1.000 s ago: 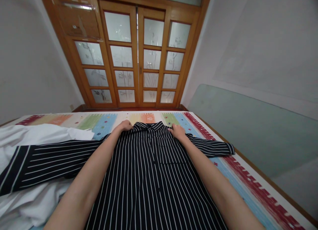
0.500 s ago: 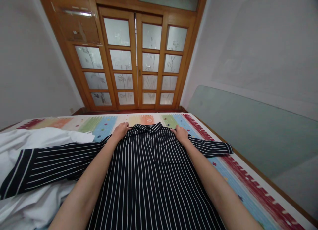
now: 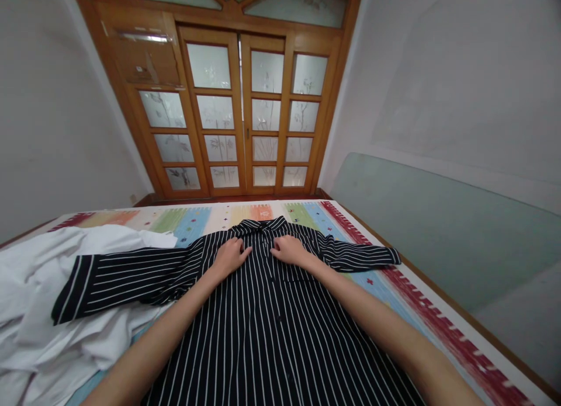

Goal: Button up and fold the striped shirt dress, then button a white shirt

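Note:
A black button-up shirt with white stripes (image 3: 258, 312) lies front up, its collar at the far end and its sleeves spread to both sides. On the upper chest, just left of the button line, rests my left hand (image 3: 230, 256), its thumb apart from the bent fingers. My right hand (image 3: 290, 250) is on the chest right of the button line, thumb and fingers slightly apart. No cloth is visibly pinched in either hand, though the undersides of the fingers are hidden. The left sleeve partly overlies crumpled white cloth (image 3: 39, 277).
Beneath the shirt is a bed-like surface with a colourful patterned cover (image 3: 368, 242). A pale green panel (image 3: 421, 213) stands against the wall on the right. Wooden doors with glass panes (image 3: 243, 114) stand beyond the far edge.
Both my hands have left the shirt's shoulders and come inward onto its chest. The sleeve on the left has shifted rightward, and the shoulders look less stretched.

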Demonstrator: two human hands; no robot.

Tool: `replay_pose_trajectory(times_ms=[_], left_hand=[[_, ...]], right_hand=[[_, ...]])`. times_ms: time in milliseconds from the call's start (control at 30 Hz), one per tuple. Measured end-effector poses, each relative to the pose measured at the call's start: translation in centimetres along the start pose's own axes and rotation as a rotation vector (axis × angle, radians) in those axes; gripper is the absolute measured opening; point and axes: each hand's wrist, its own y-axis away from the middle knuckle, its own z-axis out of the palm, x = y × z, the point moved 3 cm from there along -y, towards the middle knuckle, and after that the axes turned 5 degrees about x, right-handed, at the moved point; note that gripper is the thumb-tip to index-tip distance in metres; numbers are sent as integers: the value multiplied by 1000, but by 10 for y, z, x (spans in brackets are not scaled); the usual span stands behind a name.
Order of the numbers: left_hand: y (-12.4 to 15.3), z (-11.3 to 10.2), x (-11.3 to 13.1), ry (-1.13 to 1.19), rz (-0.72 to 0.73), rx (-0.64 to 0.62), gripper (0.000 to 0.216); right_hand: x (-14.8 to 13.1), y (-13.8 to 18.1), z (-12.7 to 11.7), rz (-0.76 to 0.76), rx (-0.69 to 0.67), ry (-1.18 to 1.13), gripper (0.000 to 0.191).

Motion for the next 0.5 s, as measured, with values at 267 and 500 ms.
replay_pose_trajectory(times_ms=[267,500], left_hand=[[30,3,50,75,-26,-150,24],[48,1,67,135,-29,-183,21]], right_hand=[[-34,24,9,104,-231,-76,39],[-35,33,3,111,-242,-134,23]])
